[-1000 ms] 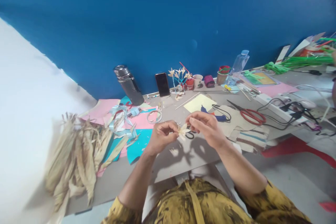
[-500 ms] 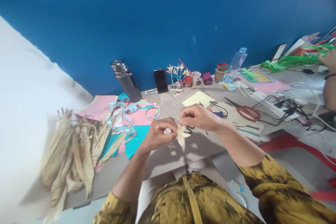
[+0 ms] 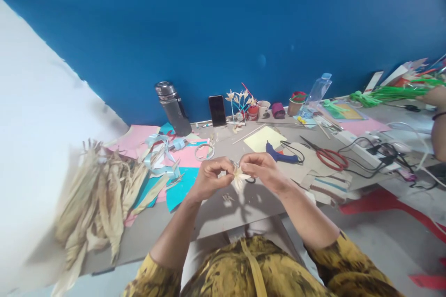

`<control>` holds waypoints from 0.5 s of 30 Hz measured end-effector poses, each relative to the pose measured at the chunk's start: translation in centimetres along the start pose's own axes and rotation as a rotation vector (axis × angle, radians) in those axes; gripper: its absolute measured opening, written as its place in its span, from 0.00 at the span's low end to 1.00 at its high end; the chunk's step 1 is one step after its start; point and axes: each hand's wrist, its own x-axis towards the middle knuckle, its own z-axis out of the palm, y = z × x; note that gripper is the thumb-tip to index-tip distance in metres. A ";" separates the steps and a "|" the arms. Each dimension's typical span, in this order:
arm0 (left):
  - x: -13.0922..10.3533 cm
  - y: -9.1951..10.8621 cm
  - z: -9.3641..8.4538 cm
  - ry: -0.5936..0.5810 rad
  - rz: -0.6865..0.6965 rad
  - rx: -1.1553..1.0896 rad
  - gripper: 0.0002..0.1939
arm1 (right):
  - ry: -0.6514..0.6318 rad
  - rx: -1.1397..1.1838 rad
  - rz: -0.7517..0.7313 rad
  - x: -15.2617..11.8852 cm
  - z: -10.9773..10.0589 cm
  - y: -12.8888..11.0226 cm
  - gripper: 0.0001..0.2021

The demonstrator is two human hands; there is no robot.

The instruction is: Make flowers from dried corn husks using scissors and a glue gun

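Observation:
A pale flower [image 3: 239, 178] made of dried husk petals is pinched between my two hands, above the grey table [image 3: 223, 218]. My left hand [image 3: 213, 177] grips it from the left with thumb and index finger. From the right, the fingers of my right hand [image 3: 262, 170] close at the flower's upper edge; whether they hold petals or its stem is hidden. Small husk scraps [image 3: 228, 197] lie on the table just below. A blue glue gun [image 3: 284, 154] rests beyond my right hand, and red-handled scissors [image 3: 331, 158] lie farther right.
Dried corn husks [image 3: 101, 199] heap at the left, beside pink and turquoise sheets [image 3: 183, 186]. Behind stand a thermos [image 3: 173, 109], a phone [image 3: 217, 110], finished husk flowers [image 3: 239, 98] and a plastic bottle [image 3: 316, 96]. A power strip [image 3: 365, 148] and another person's arm [image 3: 438, 134] are at right.
My right hand has come down and nearer to my left hand at the flower. The blue glue gun shows more fully now. The view has shifted slightly.

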 end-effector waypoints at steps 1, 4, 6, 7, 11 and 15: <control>0.0 0.0 0.1 0.012 -0.001 -0.020 0.06 | 0.024 0.030 -0.006 0.0 0.2 0.2 0.18; 0.0 -0.1 0.3 0.076 -0.026 -0.079 0.08 | 0.124 0.123 -0.024 0.0 0.6 0.9 0.17; 0.0 -0.3 0.4 0.139 -0.057 -0.118 0.10 | 0.199 0.125 -0.019 -0.2 0.8 1.6 0.17; 0.0 -0.5 0.5 0.174 -0.071 -0.141 0.10 | 0.230 0.107 -0.013 -0.2 1.0 1.9 0.16; 0.1 -1.4 0.7 0.245 -0.108 -0.220 0.09 | 0.284 0.024 -0.051 0.0 2.2 2.3 0.15; 0.1 -2.5 1.0 0.272 -0.152 -0.345 0.06 | 0.290 0.017 -0.113 0.7 3.4 2.0 0.13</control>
